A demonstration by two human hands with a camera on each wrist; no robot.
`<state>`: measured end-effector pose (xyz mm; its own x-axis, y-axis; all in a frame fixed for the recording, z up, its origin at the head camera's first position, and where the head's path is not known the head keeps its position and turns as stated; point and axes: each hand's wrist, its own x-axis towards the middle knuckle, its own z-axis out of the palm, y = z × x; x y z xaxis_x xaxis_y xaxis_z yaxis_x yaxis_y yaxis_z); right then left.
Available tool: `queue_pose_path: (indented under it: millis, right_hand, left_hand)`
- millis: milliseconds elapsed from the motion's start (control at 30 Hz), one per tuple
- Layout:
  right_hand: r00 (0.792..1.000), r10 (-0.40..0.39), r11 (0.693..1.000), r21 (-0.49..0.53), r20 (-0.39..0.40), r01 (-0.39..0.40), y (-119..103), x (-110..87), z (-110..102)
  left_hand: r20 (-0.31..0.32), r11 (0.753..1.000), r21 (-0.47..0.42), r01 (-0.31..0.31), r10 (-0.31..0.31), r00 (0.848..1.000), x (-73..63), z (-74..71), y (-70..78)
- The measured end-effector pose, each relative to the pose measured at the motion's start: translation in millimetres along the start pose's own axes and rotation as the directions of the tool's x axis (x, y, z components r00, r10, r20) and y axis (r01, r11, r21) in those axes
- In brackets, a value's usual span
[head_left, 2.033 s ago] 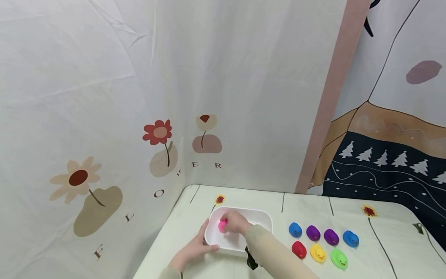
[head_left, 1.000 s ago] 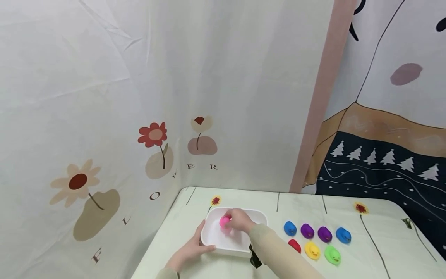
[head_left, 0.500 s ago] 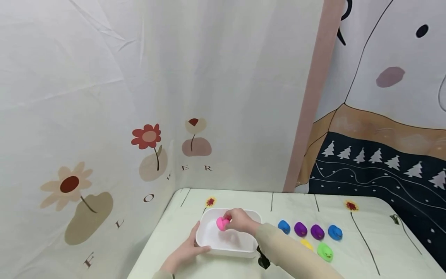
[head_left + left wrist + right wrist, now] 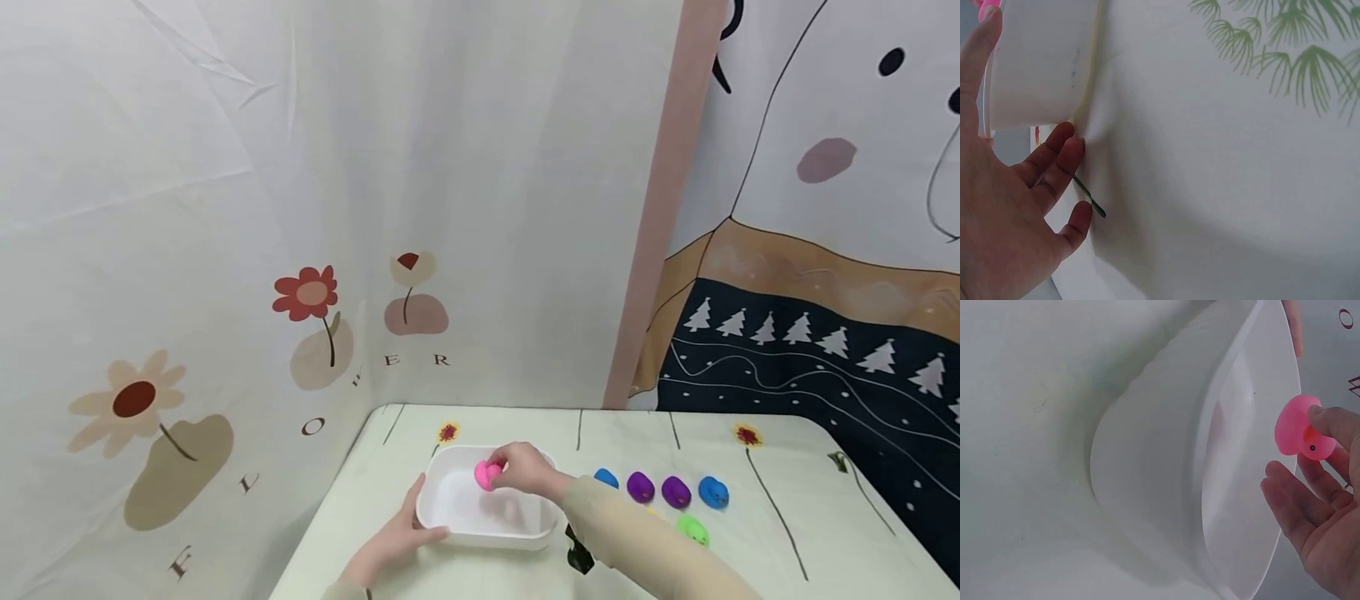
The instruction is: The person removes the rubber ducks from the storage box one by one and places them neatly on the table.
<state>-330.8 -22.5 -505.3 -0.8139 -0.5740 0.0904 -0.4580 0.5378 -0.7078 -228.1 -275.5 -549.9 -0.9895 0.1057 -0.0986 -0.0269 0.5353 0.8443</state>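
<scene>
My right hand (image 4: 523, 468) pinches a pink rubber duck (image 4: 487, 475) between thumb and fingers, over the inside of a white plastic tub (image 4: 491, 542). In the right wrist view the duck (image 4: 1297, 425) shows one black eye and an orange beak, apart from the tub's walls. At the tub's left end my left hand (image 4: 397, 533) holds it, thumb at the front and fingers along the side. The left wrist view has the fingers (image 4: 1063, 156) bent against the tub's outer wall (image 4: 1041, 69). No other duck shows in the visible part of the tub.
Right of the tub are two purple rubber ducks (image 4: 676, 492), blue ducks (image 4: 713, 492) and a green duck (image 4: 692, 528). My right sleeve (image 4: 637, 542) covers part of this group. A patterned white cloth (image 4: 397, 425) covers the table, with printed curtains behind and at the left.
My right hand has lifted the pink duck up from the tub's floor. The left hand stays at the tub's end. The head view has turned right, and my sleeve now hides the red duck.
</scene>
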Motion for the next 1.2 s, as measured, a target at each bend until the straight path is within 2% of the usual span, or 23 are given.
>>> queue_pose_path:
  millis: [133,267,600,933,1200]
  right_hand:
    - [0.999,0.02,1.0,0.018,-0.025,-0.019,3,-3.3,-4]
    - [0.999,0.038,0.999,0.038,-0.032,-0.037,7,-6.1,-8]
    - [1.0,0.028,0.995,0.098,0.001,-0.028,14,-15.2,-21]
    - [1.0,0.0,0.996,0.087,-0.01,0.0,23,-25.7,-35]
    - [0.998,0.066,0.987,0.145,-0.016,-0.062,23,-34.4,-53]
  left_hand:
    - [0.006,1.0,-0.016,-0.014,0.014,1.0,0.0,0.1,-2.9]
    - [0.005,1.0,-0.023,0.002,-0.002,1.0,0.4,-0.1,-4.3]
    - [0.024,1.0,-0.024,0.011,-0.01,1.0,-0.9,-1.4,-5.1]
    - [0.025,0.999,-0.031,0.011,-0.011,1.0,-0.5,-2.6,-1.0]
    - [-0.002,1.0,-0.021,0.009,-0.009,1.0,3.0,-2.0,-4.3]
